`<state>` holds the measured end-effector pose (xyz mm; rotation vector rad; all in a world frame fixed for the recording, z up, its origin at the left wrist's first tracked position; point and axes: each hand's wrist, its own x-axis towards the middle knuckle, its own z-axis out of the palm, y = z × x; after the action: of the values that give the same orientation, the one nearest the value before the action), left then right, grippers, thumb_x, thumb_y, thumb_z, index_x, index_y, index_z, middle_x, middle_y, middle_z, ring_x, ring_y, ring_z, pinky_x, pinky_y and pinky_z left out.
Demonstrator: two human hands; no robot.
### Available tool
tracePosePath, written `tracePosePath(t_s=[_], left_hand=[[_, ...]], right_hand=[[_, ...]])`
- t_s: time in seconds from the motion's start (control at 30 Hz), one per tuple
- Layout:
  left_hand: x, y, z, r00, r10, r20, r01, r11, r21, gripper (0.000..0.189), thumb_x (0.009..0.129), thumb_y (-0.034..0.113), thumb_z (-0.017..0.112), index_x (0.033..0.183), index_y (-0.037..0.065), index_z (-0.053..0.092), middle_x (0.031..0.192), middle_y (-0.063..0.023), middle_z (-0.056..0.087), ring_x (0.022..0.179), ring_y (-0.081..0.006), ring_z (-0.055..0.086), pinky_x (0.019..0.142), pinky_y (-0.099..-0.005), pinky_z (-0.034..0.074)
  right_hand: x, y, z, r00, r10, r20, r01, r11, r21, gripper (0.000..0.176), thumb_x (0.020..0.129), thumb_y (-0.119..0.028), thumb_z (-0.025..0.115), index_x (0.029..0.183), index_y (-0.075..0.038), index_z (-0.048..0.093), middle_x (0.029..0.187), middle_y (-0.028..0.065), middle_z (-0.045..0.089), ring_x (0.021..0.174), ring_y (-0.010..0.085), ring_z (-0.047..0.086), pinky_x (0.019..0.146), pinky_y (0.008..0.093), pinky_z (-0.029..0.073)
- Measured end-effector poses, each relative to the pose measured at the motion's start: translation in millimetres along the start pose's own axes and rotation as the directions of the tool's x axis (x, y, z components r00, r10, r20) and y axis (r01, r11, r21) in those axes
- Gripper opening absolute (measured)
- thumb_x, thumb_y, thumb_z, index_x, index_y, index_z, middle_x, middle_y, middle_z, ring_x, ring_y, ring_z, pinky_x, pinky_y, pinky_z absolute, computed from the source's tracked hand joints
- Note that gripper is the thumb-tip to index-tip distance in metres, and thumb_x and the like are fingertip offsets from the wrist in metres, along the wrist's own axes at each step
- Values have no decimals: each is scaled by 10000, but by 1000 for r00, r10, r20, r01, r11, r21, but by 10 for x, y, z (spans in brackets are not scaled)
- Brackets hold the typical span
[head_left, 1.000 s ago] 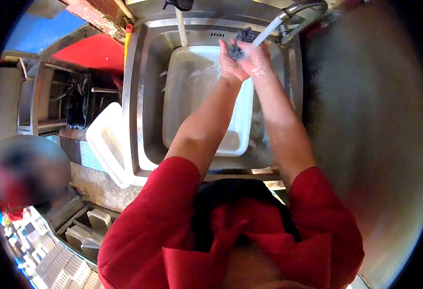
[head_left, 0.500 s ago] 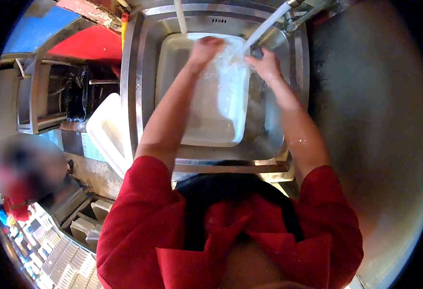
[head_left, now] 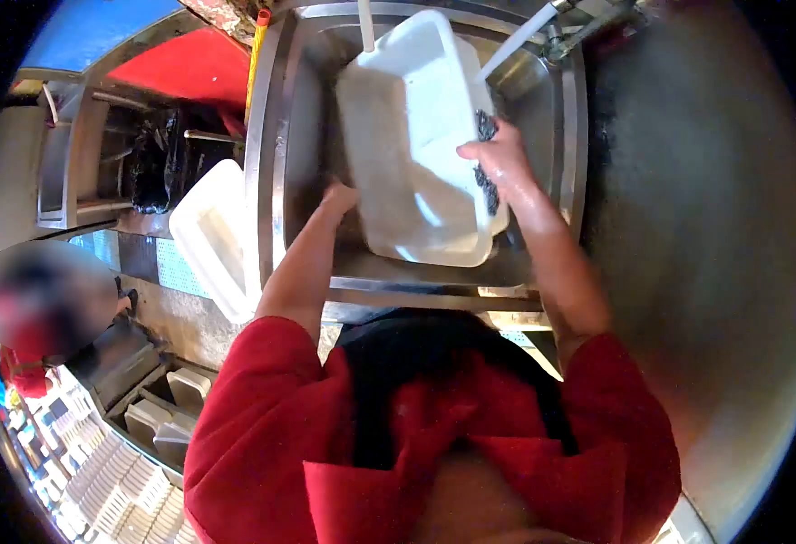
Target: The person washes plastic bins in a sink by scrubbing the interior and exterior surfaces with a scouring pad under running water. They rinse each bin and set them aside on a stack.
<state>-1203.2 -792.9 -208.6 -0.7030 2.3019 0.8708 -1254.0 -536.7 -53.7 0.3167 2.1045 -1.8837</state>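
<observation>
A white plastic tub [head_left: 389, 163] is raised and tilted in the metal sink [head_left: 305, 118]. At its left side is my left hand [head_left: 339, 195], gripping the edge, with most fingers hidden behind the wall. My right hand [head_left: 504, 163] is closed over the tub's right rim, thumb on the inner side. Between this hand and the rim is a dark, coarse scouring pad [head_left: 486, 186]. Both hands look wet.
Water runs from a faucet [head_left: 557, 9] at the sink's upper right. A white pipe [head_left: 366, 25] reaches down at the back. Another white tub [head_left: 212, 240] leans left of the sink. A person in red [head_left: 31, 363] is at the far left, beyond grey bins [head_left: 158, 412].
The tub, lying in the sink under the running water before, is now lifted and tilted. My left hand has moved from inside it to its left edge; my right hand has moved down the right rim.
</observation>
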Motion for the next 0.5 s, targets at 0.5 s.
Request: tracePosePath(t_s=[0.5], left_hand=[[-983,555,-1001,893,409,188,-144,655,-742,335,705,68,620,989,-59,496,858,-116,585,746,-191,573,674,-313,477]], right_hand=[[-578,-323,-1045,990,142,-19,-135,968,212,272,620,-74,619,878,8,591,759,87,608,632,180,582,579,306,475]])
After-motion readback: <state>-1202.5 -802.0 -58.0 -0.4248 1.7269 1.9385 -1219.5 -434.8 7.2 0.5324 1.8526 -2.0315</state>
